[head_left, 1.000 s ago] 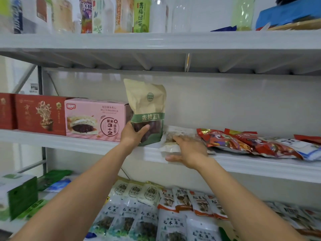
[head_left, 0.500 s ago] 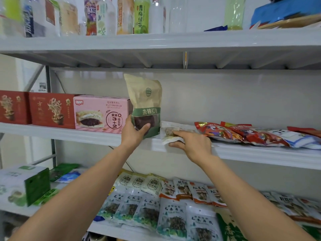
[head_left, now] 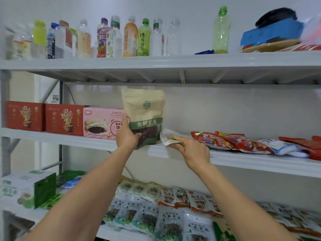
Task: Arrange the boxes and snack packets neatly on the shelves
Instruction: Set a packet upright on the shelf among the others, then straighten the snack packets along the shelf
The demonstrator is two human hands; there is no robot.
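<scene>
Three boxes (head_left: 64, 119) shelved; left hand (head_left: 127, 136) grips one kraft pouch (head_left: 144, 108), right hand (head_left: 192, 150) holds one pale packet (head_left: 167, 137).

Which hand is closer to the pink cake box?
Left. The left hand grips the kraft pouch beside the pink cake box; the right hand is farther right, pinching a pale packet.

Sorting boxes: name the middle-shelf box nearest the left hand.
The pink box, rightmost of three; the left hand overlaps its right end. The other two are red, farther left.
</scene>
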